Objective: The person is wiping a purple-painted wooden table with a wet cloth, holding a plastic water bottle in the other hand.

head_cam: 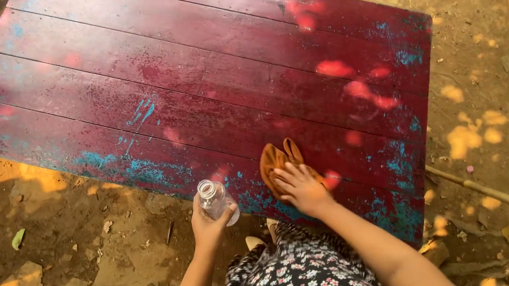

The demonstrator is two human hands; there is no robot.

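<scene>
Left hand point(209, 219) grips bottle point(215, 199) off the table point(198, 74) edge.

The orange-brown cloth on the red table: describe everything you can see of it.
The cloth is a small, soft-looking rag, orange-brown, crumpled rather than spread flat, with two rounded folds poking out toward the far side. It lies on the worn dark-red plank table, near the edge closest to the person, among patches where blue paint shows through. The right hand presses flat on top of it, fingers spread, covering its near half. Nothing else touches it.
</scene>
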